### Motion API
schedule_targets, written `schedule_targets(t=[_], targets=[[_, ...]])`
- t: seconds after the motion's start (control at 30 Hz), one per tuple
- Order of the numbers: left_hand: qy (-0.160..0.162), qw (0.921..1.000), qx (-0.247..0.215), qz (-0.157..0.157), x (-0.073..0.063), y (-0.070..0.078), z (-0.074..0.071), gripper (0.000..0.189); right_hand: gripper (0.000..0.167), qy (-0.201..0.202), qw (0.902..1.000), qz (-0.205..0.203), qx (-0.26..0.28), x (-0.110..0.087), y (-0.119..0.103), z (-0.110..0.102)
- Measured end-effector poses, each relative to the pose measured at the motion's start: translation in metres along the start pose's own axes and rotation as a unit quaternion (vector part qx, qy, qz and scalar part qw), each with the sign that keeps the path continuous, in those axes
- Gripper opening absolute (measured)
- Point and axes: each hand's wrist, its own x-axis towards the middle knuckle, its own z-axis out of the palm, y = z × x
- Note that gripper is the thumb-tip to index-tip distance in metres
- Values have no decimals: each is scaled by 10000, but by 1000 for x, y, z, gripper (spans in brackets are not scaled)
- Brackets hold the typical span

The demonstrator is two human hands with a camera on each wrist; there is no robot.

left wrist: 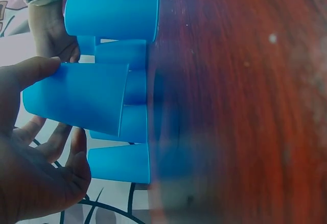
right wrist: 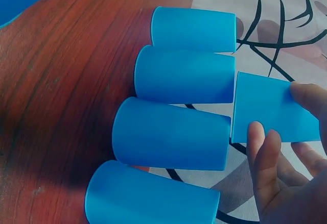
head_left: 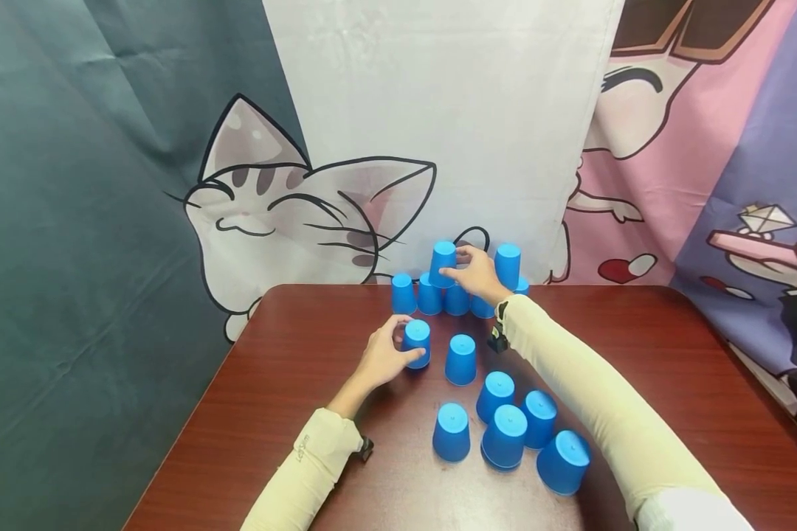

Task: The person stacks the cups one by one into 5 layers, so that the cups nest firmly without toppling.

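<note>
Holding a blue cup (head_left: 442, 263) in the curled right hand (head_left: 480, 276), just above the back row of cups (head_left: 429, 296); gripping a second cup (head_left: 415, 345) in the curled left hand (head_left: 380, 355), before that row. Unable to read sleeve lettering (head_left: 302, 447).

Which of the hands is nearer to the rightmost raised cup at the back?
Right. The right hand holds another cup just left of that raised cup; the left hand is farther left and well in front, gripping a different cup.

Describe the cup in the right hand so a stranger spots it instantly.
Along the far edge of the brown table, find the row of blue cups. Above it, left of another raised cup, is the target cup, the only one the right hand grips.
</note>
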Motion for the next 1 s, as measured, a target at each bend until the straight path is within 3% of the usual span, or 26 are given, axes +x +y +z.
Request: schedule_targets(t=[0.53,1.0], targets=[[12,10000,-61,31,-3,-6,0,54,72,-115,9995,-10,-310,-2,-3,-4],[38,9999,-99,57,-3,-6,-1,54,64,-446,9974,-337,-448,-40,0,-34]])
